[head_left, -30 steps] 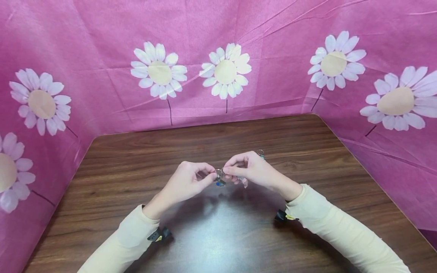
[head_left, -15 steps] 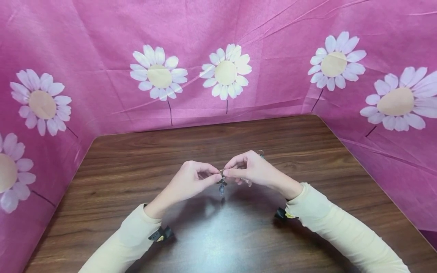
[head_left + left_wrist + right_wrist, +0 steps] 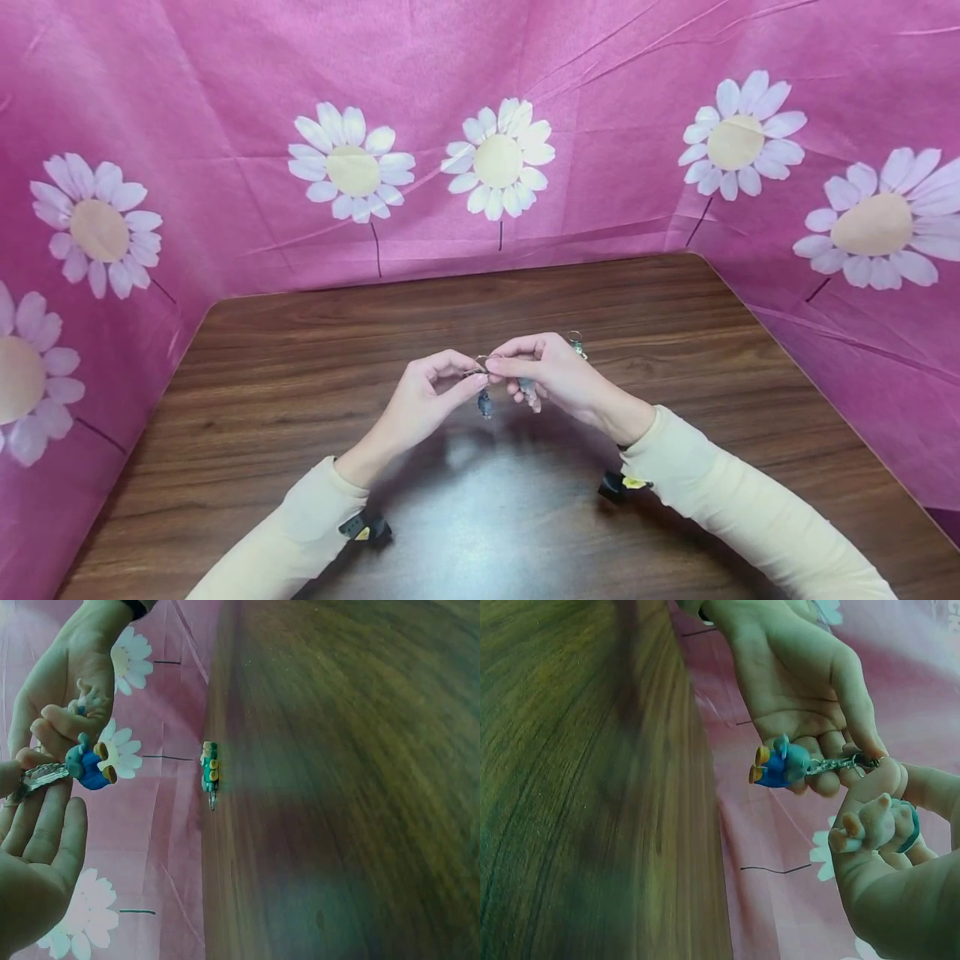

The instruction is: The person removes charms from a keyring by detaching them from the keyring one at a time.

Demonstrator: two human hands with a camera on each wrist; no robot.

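My left hand (image 3: pixel 427 404) and right hand (image 3: pixel 558 375) meet above the middle of the table. Between the fingertips of both is a metal split ring (image 3: pixel 482 362). From it, on a short chain (image 3: pixel 832 764), hangs a keychain figurine (image 3: pixel 91 766) with a blue body and yellow-orange feet. A second figurine (image 3: pixel 877 823), pale pink with a teal top, hangs against the fingers of my right hand, which pinches at the ring; its own ring is hidden by the fingers. Beyond the right hand, a green and yellow keychain (image 3: pixel 211 766) lies on the table.
The brown wood-grain table (image 3: pixel 300 333) runs under both forearms. A pink cloth (image 3: pixel 420 50) printed with white daisies stands along its back and sides. Black wrist straps (image 3: pixel 366 527) sit at both sleeves.
The fingertips have risen slightly with the ring, and the left forearm has shifted a little right. The blue figurine has swung to hang below the ring. The green keychain shows more behind the right hand.
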